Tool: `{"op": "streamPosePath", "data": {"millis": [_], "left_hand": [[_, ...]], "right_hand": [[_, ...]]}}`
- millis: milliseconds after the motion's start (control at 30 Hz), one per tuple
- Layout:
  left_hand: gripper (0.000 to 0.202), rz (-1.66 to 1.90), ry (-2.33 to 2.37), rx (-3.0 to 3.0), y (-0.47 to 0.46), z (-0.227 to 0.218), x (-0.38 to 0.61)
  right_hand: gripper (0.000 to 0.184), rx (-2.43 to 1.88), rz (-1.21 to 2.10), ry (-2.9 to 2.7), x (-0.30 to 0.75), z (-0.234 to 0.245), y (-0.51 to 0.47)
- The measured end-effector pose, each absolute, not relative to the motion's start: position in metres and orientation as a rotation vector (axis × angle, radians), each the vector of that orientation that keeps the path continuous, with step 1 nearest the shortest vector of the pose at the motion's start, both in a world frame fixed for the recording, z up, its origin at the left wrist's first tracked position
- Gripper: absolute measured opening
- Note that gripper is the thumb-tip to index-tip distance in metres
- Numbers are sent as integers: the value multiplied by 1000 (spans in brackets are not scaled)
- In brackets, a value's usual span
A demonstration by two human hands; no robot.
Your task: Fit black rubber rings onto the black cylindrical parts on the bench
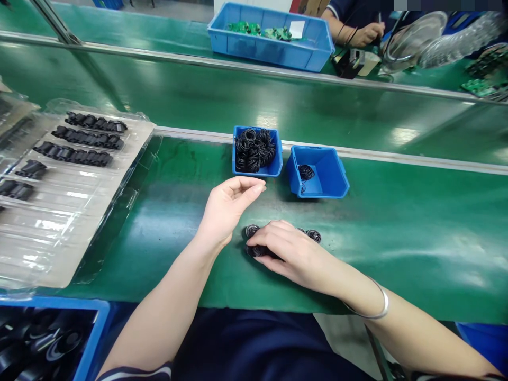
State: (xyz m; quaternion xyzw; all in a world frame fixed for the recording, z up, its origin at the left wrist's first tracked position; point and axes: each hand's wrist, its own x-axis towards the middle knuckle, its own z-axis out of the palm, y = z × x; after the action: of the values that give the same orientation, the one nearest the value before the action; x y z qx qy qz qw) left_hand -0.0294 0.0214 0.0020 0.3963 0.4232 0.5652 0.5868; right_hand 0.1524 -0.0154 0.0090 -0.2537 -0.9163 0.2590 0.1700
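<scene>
Left hand point(230, 206) hovers half-curled, apparently empty, just in front of the ring bin point(257, 151). Right hand point(291, 254) covers the round black parts point(313, 235) on the person's side of that bin; its grip cannot be told. Judged step: gathering parts. A ring pick would need a fine fingertip pinch.

Small bins: 2, ring bin point(273, 170) and near-empty bin point(294, 179). Big bin point(270, 50): 1. Crate point(95, 328): 1. Tray point(59, 238): 1. Part rows point(85, 138): 3 full, 2 short. Discs point(313, 235): 4 showing.

Discs point(314, 236) before ring bin point(257, 170); second bin point(329, 180) right of it (tray point(79, 211) far left).
</scene>
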Motion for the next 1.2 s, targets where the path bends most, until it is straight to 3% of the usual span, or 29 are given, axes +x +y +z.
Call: {"op": "streamPosePath", "data": {"millis": [167, 433, 800, 1000, 1200], "left_hand": [[18, 1315, 988, 907, 22, 3, -29], [23, 1302, 1038, 881, 22, 3, -33], [48, 1177, 1218, 803, 31, -11, -41], [59, 1101, 1288, 759, 38, -16, -45], [45, 1112, 1308, 810, 38, -13, -41]], "right_hand": [[29, -776, 707, -2537, 159, 19, -13], [56, -893, 285, -2706, 151, 14, -25], [41, -1011, -151, -2654, 161, -5, -31], [41, -1234, -153, -2503, 193, -12, -42], [41, -1440, -77, -2402, 223, -12, -52]]}}
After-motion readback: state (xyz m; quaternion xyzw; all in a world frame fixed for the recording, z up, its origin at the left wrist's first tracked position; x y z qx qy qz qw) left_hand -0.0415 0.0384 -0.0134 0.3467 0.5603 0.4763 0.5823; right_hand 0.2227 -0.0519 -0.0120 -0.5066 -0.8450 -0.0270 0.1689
